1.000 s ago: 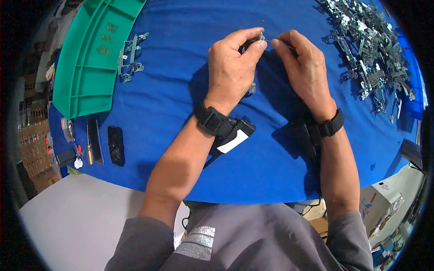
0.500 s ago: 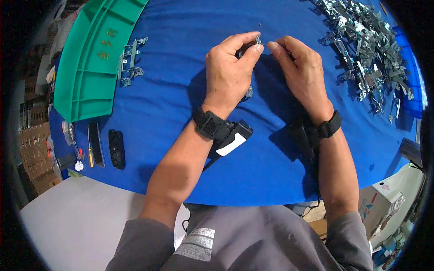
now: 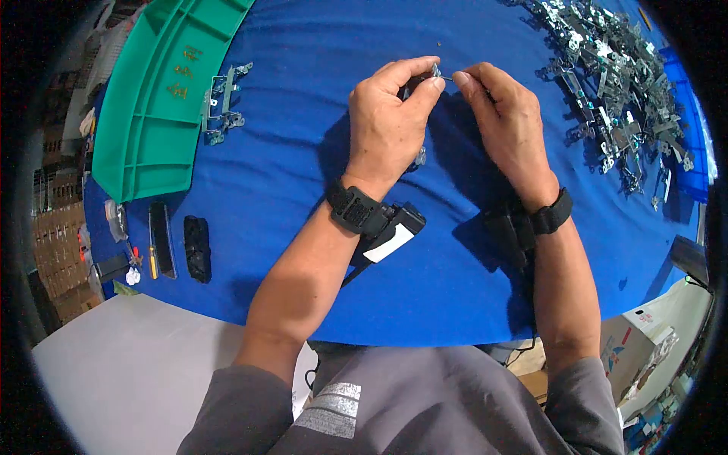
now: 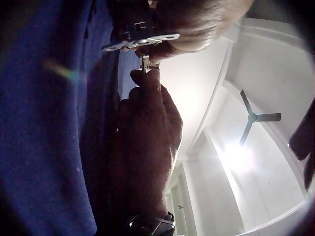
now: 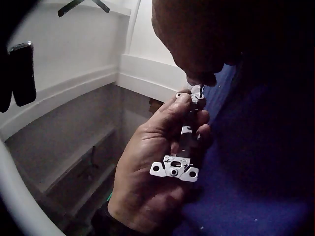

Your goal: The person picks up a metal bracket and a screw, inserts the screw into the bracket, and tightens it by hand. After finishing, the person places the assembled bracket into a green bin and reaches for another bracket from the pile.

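My left hand (image 3: 388, 114) grips a metal bracket (image 5: 173, 169), thumb and index finger at its far end. In the right wrist view the bracket lies along the fingers, its near end a flat plate with holes. Close to the right of it, my right hand (image 3: 509, 114) pinches a thin metal rod-like piece (image 3: 447, 77) between thumb and index finger. That thin piece points at the bracket's far end, and the left wrist view shows it upright in the fingertips. What kind of piece it is, I cannot tell.
A large heap of similar brackets (image 3: 618, 91) covers the right of the blue cloth (image 3: 303, 152). At left stand a green tray (image 3: 155, 159) with small brass-coloured pieces, another bracket (image 3: 224, 102), a yellow-handled screwdriver (image 3: 153, 264) and a black pouch (image 3: 197, 250). A tiny piece (image 3: 438, 44) lies beyond the hands.
Both hands keep their grips and stay almost in place. The thin piece shows less half a second ago and more now. The whole head view has shifted slightly.
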Available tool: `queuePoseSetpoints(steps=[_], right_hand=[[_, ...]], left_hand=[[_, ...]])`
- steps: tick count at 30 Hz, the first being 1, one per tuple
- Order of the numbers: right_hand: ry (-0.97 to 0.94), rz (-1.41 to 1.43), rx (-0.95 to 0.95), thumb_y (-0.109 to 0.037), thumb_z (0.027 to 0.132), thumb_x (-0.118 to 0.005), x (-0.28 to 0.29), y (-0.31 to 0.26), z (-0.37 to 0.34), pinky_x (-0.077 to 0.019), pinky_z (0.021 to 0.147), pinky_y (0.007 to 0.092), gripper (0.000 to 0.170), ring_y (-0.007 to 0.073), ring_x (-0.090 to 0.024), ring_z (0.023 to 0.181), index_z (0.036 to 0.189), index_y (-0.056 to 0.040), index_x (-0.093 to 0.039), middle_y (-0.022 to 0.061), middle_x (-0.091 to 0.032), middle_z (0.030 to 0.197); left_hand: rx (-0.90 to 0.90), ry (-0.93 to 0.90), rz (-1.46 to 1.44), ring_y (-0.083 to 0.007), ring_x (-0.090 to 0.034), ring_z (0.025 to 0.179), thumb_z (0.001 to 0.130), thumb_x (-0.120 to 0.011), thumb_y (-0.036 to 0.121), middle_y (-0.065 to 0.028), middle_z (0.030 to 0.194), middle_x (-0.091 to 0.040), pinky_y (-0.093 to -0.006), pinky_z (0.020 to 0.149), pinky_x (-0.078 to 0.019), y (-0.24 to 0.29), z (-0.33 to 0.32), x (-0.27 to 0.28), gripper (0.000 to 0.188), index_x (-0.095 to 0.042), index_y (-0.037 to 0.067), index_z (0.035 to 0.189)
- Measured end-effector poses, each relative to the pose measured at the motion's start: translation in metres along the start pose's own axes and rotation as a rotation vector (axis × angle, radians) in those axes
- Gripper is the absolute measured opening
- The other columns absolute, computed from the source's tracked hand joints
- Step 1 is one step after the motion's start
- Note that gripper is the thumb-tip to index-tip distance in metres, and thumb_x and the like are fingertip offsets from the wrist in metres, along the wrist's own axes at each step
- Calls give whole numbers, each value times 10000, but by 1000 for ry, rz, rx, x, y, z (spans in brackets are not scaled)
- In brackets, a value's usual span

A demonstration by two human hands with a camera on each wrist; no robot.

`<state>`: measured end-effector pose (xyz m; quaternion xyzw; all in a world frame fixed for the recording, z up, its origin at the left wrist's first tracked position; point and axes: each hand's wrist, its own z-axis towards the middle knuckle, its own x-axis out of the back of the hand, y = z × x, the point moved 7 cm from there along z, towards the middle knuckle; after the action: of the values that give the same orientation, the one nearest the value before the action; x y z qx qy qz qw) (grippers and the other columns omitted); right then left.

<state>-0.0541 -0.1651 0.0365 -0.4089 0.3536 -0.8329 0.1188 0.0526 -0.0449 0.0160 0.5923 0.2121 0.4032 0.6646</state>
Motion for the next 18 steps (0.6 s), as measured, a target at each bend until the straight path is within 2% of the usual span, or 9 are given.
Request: queuePoseSetpoints(steps=[4, 8, 10, 14, 16, 18], right_hand=[[63, 157, -17, -201, 968, -677, -2, 0, -2, -508, 625, 428, 198, 376, -660, 710, 939, -9, -638, 199, -669, 806], [-2, 49, 29, -198, 967, -677, 0, -1, 0, -506, 618, 430, 192, 378, -657, 700, 945, -12, -636, 200, -668, 804], [-74, -62, -28, -180, 956, -687, -2, 1, 0, -505, 617, 434, 175, 379, -656, 695, 960, -14, -632, 201, -670, 811], [-20, 0, -18, -177, 957, -682, -4, 0, -1, -505, 616, 440, 169, 382, -656, 695, 965, -16, -632, 201, -670, 812], [46, 128, -9, -187, 967, -668, -3, -1, -2, -506, 620, 442, 171, 382, -659, 701, 960, -19, -636, 197, -671, 811], [19, 86, -1, -187, 968, -665, -2, 0, -1, -508, 626, 443, 170, 384, -660, 711, 961, -20, -637, 199, -671, 817]], left_hand=[[-10, 0, -9, -55, -625, 730, 925, -746, 110, -32, 950, -738, -210, 638, -532, -1, 0, 0, 266, -741, 9, 1171], [0, -3, -1, -54, -626, 732, 926, -746, 110, -28, 950, -735, -208, 640, -534, 0, 0, 0, 271, -737, 5, 1176], [2, -3, -23, -53, -627, 733, 928, -745, 109, -28, 956, -736, -207, 643, -538, -1, 0, 0, 271, -736, 8, 1178], [-4, -7, -7, -52, -629, 735, 930, -742, 107, -30, 959, -738, -208, 645, -542, -1, 0, 0, 266, -738, 10, 1178], [-15, -2, -9, -53, -634, 740, 933, -739, 107, -32, 963, -740, -209, 644, -544, -2, 0, 0, 262, -738, 10, 1177], [-16, -1, -9, -53, -637, 743, 934, -738, 106, -33, 963, -741, -208, 645, -545, -2, 0, 0, 260, -739, 11, 1176]])
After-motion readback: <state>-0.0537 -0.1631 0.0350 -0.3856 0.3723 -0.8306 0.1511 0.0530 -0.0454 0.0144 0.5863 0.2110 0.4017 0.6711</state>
